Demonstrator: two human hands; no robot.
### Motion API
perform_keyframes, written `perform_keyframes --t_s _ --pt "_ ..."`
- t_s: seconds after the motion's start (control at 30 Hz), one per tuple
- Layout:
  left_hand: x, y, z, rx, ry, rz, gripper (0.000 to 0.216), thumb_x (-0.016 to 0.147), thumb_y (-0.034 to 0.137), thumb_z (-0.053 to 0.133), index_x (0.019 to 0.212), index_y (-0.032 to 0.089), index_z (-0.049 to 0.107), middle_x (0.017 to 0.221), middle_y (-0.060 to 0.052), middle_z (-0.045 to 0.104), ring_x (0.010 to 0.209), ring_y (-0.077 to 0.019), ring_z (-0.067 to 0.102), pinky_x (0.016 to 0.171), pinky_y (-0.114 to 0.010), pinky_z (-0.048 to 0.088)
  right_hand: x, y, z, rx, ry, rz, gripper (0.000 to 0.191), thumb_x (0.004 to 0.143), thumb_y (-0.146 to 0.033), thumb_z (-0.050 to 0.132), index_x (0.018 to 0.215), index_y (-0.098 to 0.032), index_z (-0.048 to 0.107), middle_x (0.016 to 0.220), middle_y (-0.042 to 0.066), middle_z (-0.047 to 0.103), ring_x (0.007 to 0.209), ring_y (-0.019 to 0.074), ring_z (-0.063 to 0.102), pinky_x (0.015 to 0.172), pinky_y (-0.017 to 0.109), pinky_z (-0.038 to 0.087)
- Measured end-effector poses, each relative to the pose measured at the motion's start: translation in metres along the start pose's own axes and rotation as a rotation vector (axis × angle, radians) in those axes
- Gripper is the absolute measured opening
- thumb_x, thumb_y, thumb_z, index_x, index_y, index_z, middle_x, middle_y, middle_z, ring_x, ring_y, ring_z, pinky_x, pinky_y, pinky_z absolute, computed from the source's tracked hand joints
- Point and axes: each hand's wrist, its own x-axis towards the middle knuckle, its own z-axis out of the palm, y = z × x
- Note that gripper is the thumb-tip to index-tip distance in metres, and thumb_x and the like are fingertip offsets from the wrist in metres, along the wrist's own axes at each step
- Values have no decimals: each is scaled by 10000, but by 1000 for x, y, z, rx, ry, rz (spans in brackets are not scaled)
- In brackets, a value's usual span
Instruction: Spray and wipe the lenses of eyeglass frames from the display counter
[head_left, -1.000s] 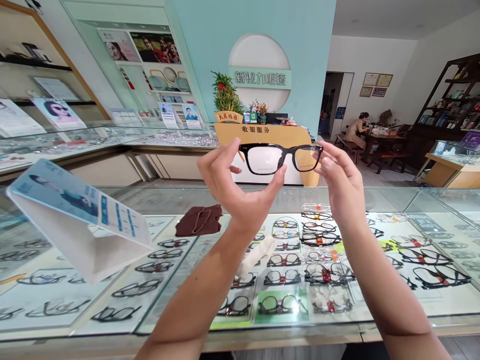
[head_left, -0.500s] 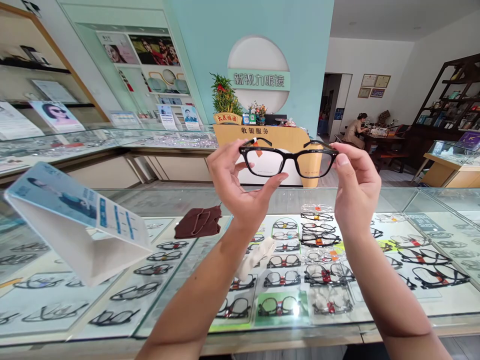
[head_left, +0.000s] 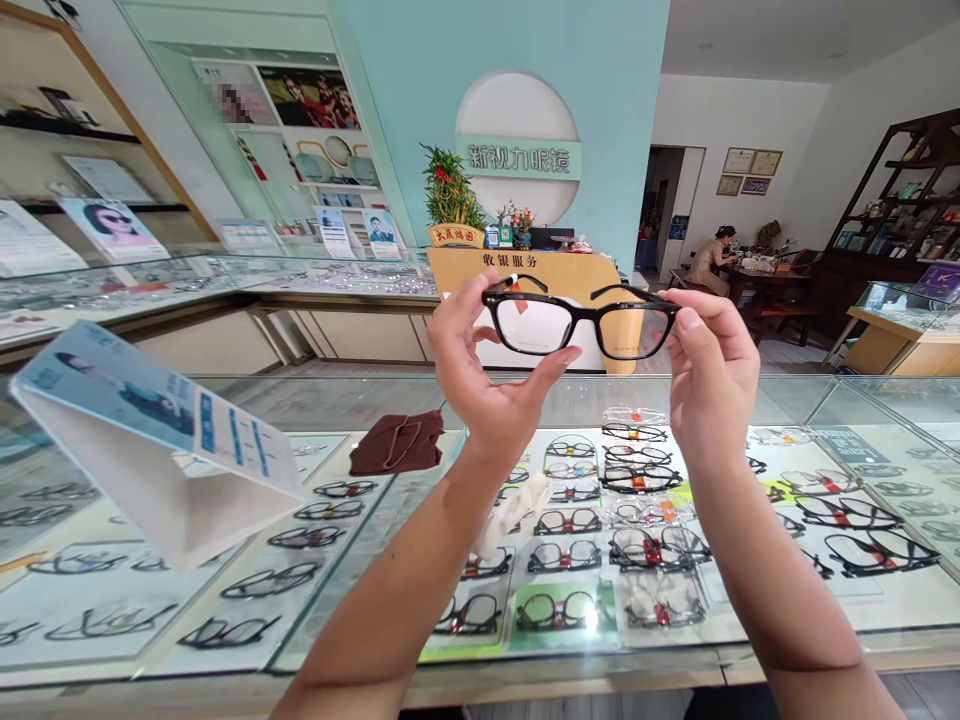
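Both hands hold up a pair of black-framed eyeglasses (head_left: pixel 583 314) above the glass counter, lenses level and temples pointing away. My left hand (head_left: pixel 484 370) grips the left end of the frame, its thumb near the lower rim of the left lens. At the other end, my right hand (head_left: pixel 712 375) pinches the hinge area between thumb and fingers. A small orange tag (head_left: pixel 521 297) hangs by the left temple. Below, a crumpled whitish cloth or tissue (head_left: pixel 514 515) lies on the glass, partly behind my left forearm. Farther left rests a folded brown cloth (head_left: pixel 397 442).
A glass display counter (head_left: pixel 322 640) spans the front, with rows of eyeglasses inside. A tent-shaped sign (head_left: pixel 157 440) stands on its left. Beyond are a wooden cashier desk (head_left: pixel 525 275) with plants and, at back right, a seated person (head_left: pixel 711 262) at a dark table.
The eyeglasses have shifted slightly right and turned a little, with the right temple swinging inward. My left hand has moved slightly right with them; both hands keep their hold.
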Motion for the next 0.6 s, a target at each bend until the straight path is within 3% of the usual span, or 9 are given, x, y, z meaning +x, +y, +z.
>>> perform_keyframes --t_s 0.27,0.47,0.6 --pt "-1 2 1 -32 -24 -29 994 782 780 800 1546 330 351 1509 -150 565 1417 -371 586 953 -473 564 0 -1 2 86 -42 49 233 1002 -485 654 1121 -297 723 1135 38 782 902 161 745 836 344 642" --pt "4 9 -1 17 -2 7 718 940 768 620 1485 355 402 1460 -107 617 1375 -351 637 786 -495 572 1 -3 2 95 -83 73 260 1011 -503 619 1128 -288 705 1168 55 788 943 178 770 814 358 659" --pt "4 9 0 38 9 40 744 940 790 596 1503 346 399 1445 -117 629 1353 -334 658 750 -470 570 2 -3 3 107 -75 103 258 1011 -490 605 1100 -266 696 1133 64 793 939 185 790 754 336 653"
